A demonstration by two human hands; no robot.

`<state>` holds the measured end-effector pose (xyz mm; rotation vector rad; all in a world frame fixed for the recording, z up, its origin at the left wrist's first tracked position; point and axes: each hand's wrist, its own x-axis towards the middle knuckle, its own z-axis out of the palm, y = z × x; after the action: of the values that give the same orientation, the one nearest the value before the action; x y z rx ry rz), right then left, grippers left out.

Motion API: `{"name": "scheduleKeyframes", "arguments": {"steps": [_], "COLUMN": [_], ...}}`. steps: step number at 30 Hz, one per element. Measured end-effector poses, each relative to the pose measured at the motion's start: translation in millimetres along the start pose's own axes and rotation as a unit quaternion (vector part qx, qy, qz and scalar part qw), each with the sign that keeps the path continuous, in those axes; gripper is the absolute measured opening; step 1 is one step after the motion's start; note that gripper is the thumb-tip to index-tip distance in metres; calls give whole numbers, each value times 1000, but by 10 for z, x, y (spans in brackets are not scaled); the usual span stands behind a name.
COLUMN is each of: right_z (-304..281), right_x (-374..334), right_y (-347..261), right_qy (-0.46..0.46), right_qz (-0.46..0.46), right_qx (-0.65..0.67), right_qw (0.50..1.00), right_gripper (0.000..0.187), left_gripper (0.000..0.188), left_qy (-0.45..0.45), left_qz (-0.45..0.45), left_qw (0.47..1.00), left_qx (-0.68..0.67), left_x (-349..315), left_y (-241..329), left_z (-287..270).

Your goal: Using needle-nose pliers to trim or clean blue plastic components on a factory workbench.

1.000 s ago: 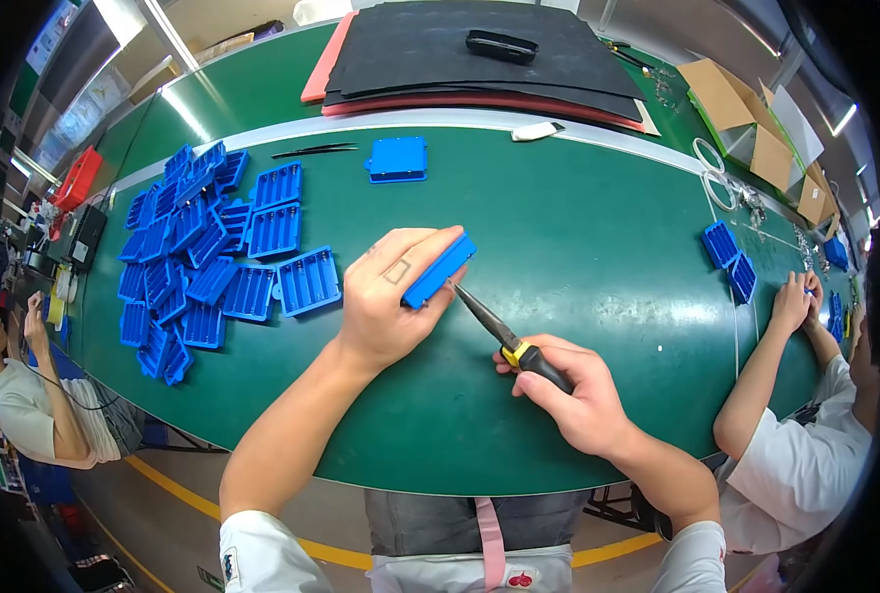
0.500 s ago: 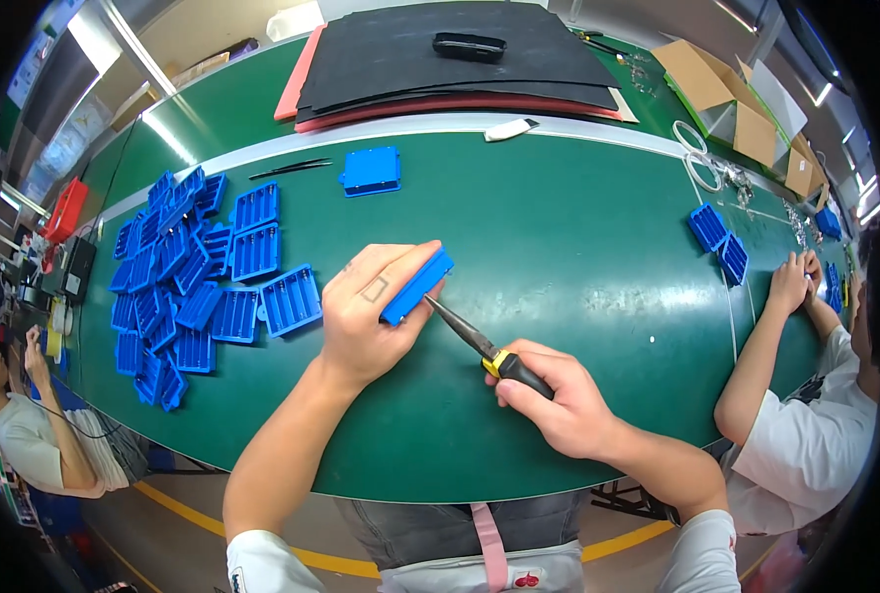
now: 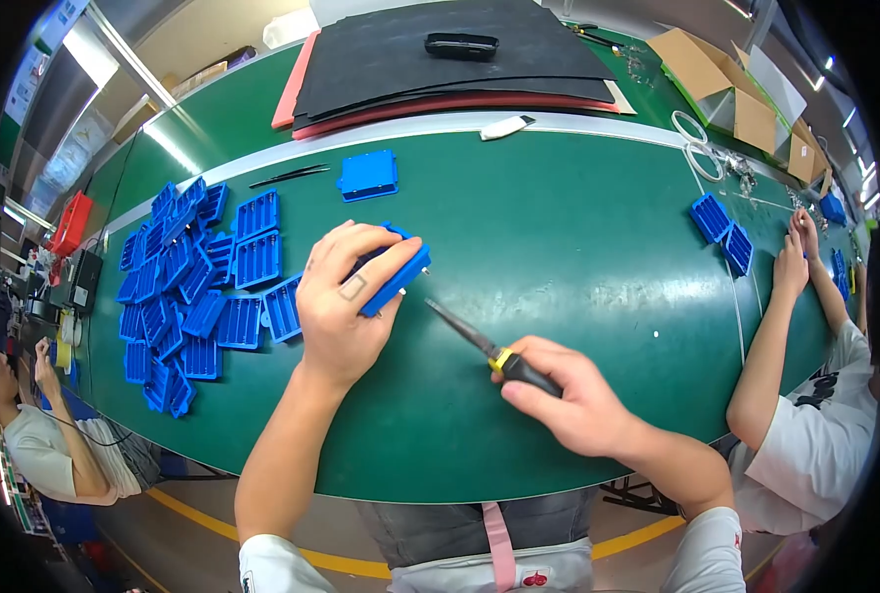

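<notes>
My left hand is closed around a blue plastic battery holder, tilted above the table, with small metal bits showing at its edge. Part of the holder is hidden behind my fingers. In my right hand is a pair of needle-nose pliers with black and yellow handles. Its narrow tip points up and left, a short gap from the holder. To the left lies a heap of blue battery holders, several with their slots facing up. Another blue holder lies flat side up beyond my left hand.
Black tweezers lie behind the heap. Dark sheets are stacked at the back, a black case on top. Two blue holders sit at right, near a co-worker's hands and a cardboard box. Another person sits at far left.
My left hand has drawn the battery holder left and turned it, so it is now apart from the pliers' tip. My right hand has barely moved.
</notes>
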<state>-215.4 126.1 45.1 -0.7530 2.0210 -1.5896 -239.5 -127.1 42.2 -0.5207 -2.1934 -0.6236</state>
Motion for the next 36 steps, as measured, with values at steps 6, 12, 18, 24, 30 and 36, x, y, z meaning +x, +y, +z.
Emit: {"name": "scheduleKeyframes", "arguments": {"steps": [6,12,18,24,30,36], "right_z": [-206,-347,-465,-208,354,714], "right_x": [124,31,-29,-473,-1288,-1847], "right_y": [57,6,-16,-240,-47,387], "right_qy": [167,129,182,-384,-85,217], "right_qz": [-80,39,-108,75,44,12], "right_qx": [-326,-438,-259,241,325,318], "right_qw": [927,889,942,888,941,923], "right_gripper": [21,31,19,30,29,28], "left_gripper": [34,38,26,12,23,53], "left_qy": [-12,-56,-189,-257,-195,-72], "left_qz": [-86,-104,-61,105,4,-383], "left_qw": [995,983,933,800,864,824], "left_qx": [-42,-140,-299,-532,-464,-413], "left_x": [-53,-36,-14,59,-375,-1359], "left_y": [98,272,658,1425,1688,2202], "left_z": [9,84,-87,-503,-414,-394]}}
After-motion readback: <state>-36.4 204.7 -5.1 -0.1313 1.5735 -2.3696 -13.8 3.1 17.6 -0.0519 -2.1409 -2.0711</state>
